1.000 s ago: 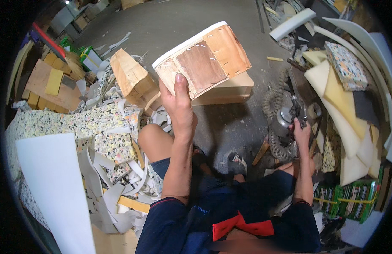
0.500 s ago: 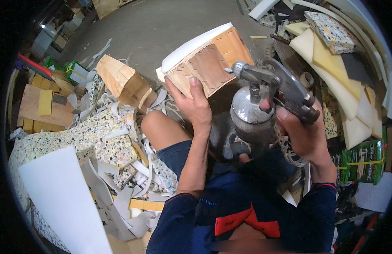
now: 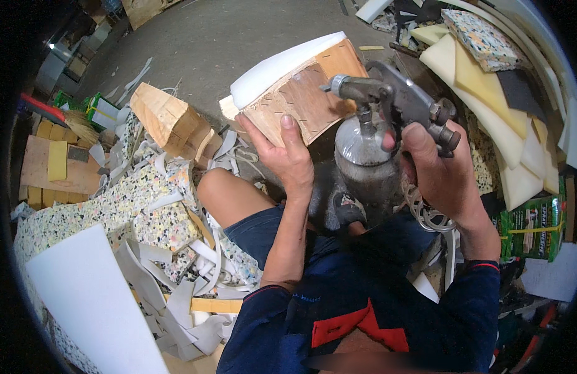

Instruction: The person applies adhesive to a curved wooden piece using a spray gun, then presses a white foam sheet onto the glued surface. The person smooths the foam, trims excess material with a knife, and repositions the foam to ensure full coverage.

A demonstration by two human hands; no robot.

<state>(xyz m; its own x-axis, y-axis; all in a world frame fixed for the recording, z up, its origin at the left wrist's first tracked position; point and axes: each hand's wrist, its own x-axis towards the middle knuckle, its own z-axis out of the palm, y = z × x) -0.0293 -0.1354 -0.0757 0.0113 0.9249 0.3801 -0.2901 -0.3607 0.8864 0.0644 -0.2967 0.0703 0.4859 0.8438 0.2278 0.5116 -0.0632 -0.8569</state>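
Observation:
My left hand point(image 3: 287, 146) grips the near side of a wooden block-like frame point(image 3: 301, 93), its thumb on the stapled plywood face and its fingers reaching underneath. White foam point(image 3: 285, 65) covers the frame's far upper side. A metal spray gun point(image 3: 388, 100) with a round grey cup point(image 3: 366, 153) below it is in my right hand point(image 3: 447, 174), whose fingers wrap round the handle. The gun's nozzle points left, close to the plywood face. A coiled air hose point(image 3: 419, 209) hangs beneath my right hand.
A second wooden frame point(image 3: 170, 121) stands at the left. Speckled foam point(image 3: 107, 212), a white sheet point(image 3: 92, 293) and grey offcuts point(image 3: 179, 311) lie at the lower left. Yellow foam sheets point(image 3: 488, 106) are piled at the right, above green packages point(image 3: 532, 230).
My right hand has carried the spray gun a little to the left, nearer the plywood face. The view has shifted slightly; my left hand keeps its hold on the frame.

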